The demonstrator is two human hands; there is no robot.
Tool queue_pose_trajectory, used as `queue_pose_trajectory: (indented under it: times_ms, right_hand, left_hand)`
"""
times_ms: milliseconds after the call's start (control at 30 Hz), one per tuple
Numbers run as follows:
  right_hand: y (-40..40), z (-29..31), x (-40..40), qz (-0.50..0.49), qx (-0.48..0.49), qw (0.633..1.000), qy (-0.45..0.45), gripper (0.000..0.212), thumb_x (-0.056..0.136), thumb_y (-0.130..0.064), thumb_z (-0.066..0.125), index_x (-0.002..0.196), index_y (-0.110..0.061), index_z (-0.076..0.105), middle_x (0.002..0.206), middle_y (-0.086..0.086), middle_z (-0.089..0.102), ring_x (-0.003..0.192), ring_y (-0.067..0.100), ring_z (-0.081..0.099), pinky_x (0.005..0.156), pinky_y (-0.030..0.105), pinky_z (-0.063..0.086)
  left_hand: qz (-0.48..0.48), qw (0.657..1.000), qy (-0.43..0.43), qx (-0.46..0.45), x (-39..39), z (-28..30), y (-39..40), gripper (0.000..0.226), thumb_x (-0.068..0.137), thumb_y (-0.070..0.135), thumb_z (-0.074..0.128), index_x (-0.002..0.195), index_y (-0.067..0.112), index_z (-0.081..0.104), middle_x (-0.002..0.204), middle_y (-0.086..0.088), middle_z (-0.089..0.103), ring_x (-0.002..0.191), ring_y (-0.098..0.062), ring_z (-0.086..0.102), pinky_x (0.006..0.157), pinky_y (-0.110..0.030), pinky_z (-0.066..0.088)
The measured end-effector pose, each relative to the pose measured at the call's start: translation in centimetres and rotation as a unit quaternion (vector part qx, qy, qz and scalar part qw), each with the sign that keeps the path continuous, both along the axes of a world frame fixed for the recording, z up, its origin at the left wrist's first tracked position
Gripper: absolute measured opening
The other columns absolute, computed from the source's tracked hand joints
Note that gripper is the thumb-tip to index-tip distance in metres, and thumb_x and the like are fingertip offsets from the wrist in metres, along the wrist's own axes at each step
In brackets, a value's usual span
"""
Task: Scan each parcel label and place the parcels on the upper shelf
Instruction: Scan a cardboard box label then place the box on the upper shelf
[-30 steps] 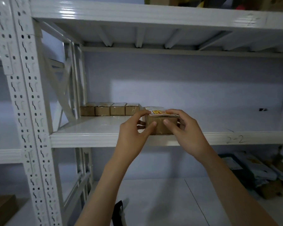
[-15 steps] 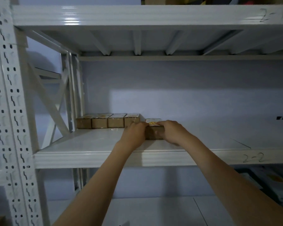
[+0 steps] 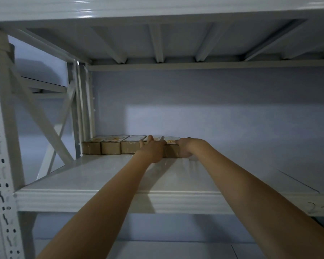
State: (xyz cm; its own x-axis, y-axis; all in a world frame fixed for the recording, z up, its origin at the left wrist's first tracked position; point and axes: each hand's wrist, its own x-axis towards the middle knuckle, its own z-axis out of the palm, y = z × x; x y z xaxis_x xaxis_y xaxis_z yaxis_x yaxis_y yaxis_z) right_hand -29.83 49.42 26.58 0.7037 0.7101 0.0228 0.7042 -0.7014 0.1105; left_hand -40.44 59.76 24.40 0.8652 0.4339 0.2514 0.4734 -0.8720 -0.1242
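Now sat at the far side of the shelf point(image 3: 120, 200), the parcel point(image 3: 171, 151), as the right-hand end of a row of four boxes point(image 3: 110, 146), touching or nearly touching the last of them. Was gripped at its right end by the right hand point(image 3: 185, 147), fingers curled round the corner. Was met on its left by the left hand point(image 3: 152, 149), thumb hooked up over the box tops, fingertips showing past the neighbouring box. Could not be told whether that hand grasped the parcel or merely pressed against it.

Risks from here, as a judgement:
- Could have trapped the left fingers between the parcel and its neighbour, leaving a gap or a skewed box once pulled free.
- Could have shoved the whole row leftward if pressed too hard from the right.
- Could have dragged the parcel back toward the near edge if the hands drew away before letting go.
- Could have ended with the label point(image 3: 171, 141) hidden or scuffed under a sliding palm.

Against the earlier frames: stood at the near edge of the shelf a second before, held between both hands, well apart from the row. Lay about halfway in half a second before. Had since been slid to the far side, level with the other boxes, arms stretched out much further.
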Motion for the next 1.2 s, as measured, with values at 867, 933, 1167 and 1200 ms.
queue_pose_trajectory:
  times_ms: [867,933,1167,1200]
  right_hand:
    - [-0.4,0.9,1.5,0.031,0.196,0.977,0.073,0.079,0.096,-0.037,0.059,0.157,-0.011,0.016,0.152,0.016,0.04,0.133,0.034,0.047,0.101,0.039,0.045]
    - [-2.1,1.2,0.1,0.02,0.231,0.97,0.067,0.066,0.099,-0.034,0.054,0.153,-0.01,0.025,0.148,0.016,0.045,0.129,0.033,0.05,0.096,0.036,0.045]
    - [-12.5,-1.3,-6.1,-0.003,0.335,0.942,0.023,0.064,0.101,-0.037,0.053,0.155,-0.013,0.031,0.157,0.01,0.04,0.141,0.03,0.041,0.113,0.039,0.037]
    - [-14.3,-2.1,-7.2,-0.003,0.367,0.93,0.018,0.061,0.101,-0.035,0.054,0.155,-0.014,0.034,0.156,0.009,0.041,0.142,0.029,0.041,0.115,0.04,0.036]
  left_hand:
    - [0.003,0.988,-0.107,-0.111,2.8,2.1,-0.6,0.067,0.091,0.037,0.054,0.149,0.016,0.026,0.154,-0.008,0.028,0.142,-0.037,0.021,0.112,-0.062,0.023]
    - [-0.029,0.986,-0.12,-0.113,2.0,2.5,-2.1,0.056,0.089,0.038,0.054,0.137,0.013,0.041,0.143,-0.01,0.043,0.131,-0.036,0.037,0.106,-0.054,0.036]
    - [-0.158,0.949,-0.219,-0.159,-2.3,-0.1,-11.2,0.045,0.099,0.025,0.044,0.14,0.007,0.046,0.136,-0.017,0.054,0.126,-0.032,0.051,0.102,-0.04,0.044]
    - [-0.18,0.936,-0.24,-0.182,-2.8,-0.8,-12.6,0.045,0.098,0.023,0.045,0.141,0.008,0.046,0.137,-0.017,0.054,0.126,-0.031,0.052,0.102,-0.039,0.044]
